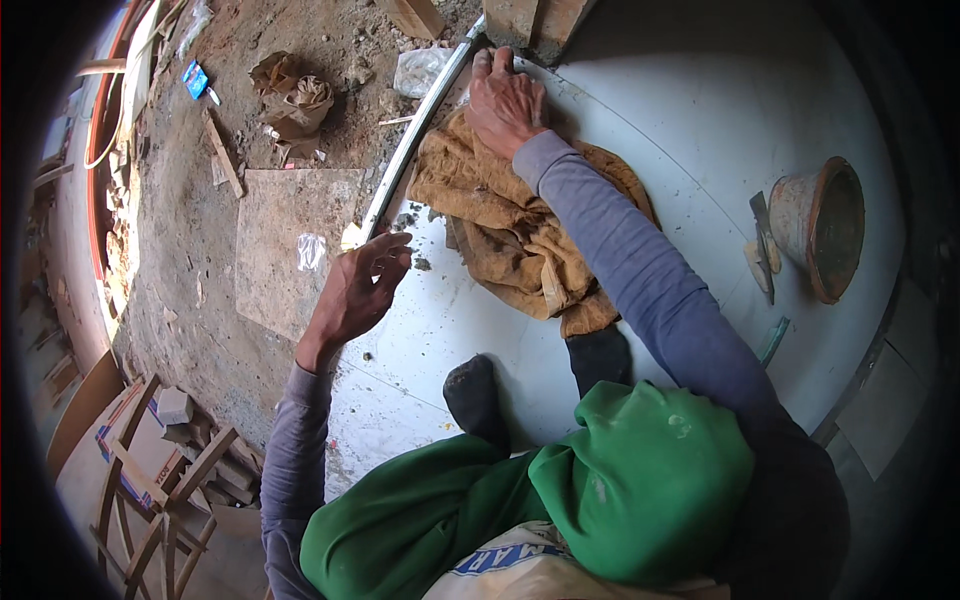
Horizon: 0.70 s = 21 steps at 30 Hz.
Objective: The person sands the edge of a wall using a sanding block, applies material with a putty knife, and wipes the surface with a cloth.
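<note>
Main relation: silvery strip (pixel 412 138) along the left edge of the white floor (pixel 700 170). Long axis on a slant, from a near end beside the left hand (pixel 362 285) away and rightward to a far end beside the right hand (pixel 507 100). Position: ahead of the left hand, just left of the right hand. Nearer hand hard to call; one close to each end.

Left hand: palm inward, fingers loosely curled, gap visible between thumb and forefinger, nothing seen in grip. Touching the near end or only beside it: cannot tell. Right hand: arm stretched far forward, knuckles up, fingertips bent down out of sight at the floor's edge; grasping or merely pressing, cannot tell.

Between the hands, right of the strip: bunched brown cloth (pixel 490 215), partly beneath the right wrist. Close to the strip's near end: dark crumbs (pixel 408 220), scattered on the white. At the far end: wooden block (pixel 512 18), tight quarters for the right hand. Left of the strip, on rough ground: clear plastic (pixel 420 72) right alongside, crumpled brown paper (pixel 300 105) farther out, flat board (pixel 285 225) nearer the left hand.

Well apart to the right: round bowl (pixel 795 215) tipped on its side, bladed tool (pixel 762 215) just beside. Behind the cloth: dark-socked feet (pixel 474 395). Chief clutter near the strip: cloth, crumbs, block.
</note>
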Each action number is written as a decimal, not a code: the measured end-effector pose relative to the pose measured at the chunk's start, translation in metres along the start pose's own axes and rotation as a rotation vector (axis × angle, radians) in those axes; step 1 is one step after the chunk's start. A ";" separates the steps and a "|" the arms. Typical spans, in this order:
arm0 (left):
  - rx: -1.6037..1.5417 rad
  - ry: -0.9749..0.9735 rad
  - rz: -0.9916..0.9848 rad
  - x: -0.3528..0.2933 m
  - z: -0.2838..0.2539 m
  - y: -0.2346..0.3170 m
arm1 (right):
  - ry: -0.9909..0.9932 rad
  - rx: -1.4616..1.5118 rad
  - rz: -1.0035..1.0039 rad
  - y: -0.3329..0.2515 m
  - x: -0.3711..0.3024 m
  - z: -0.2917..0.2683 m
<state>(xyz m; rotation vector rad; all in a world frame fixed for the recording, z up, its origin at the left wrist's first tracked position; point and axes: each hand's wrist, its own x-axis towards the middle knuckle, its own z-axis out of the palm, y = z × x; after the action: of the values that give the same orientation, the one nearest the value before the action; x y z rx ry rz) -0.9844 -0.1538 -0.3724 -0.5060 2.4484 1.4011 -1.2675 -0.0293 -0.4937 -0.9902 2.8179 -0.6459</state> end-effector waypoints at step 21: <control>0.044 0.006 0.087 -0.005 0.005 -0.008 | -0.087 -0.035 0.027 0.008 -0.010 -0.011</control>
<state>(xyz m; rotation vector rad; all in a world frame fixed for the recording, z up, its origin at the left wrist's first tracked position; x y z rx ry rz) -0.9761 -0.1519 -0.3789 -0.3987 2.5279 1.3774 -1.2668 -0.0139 -0.4875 -0.9596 2.7709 -0.5386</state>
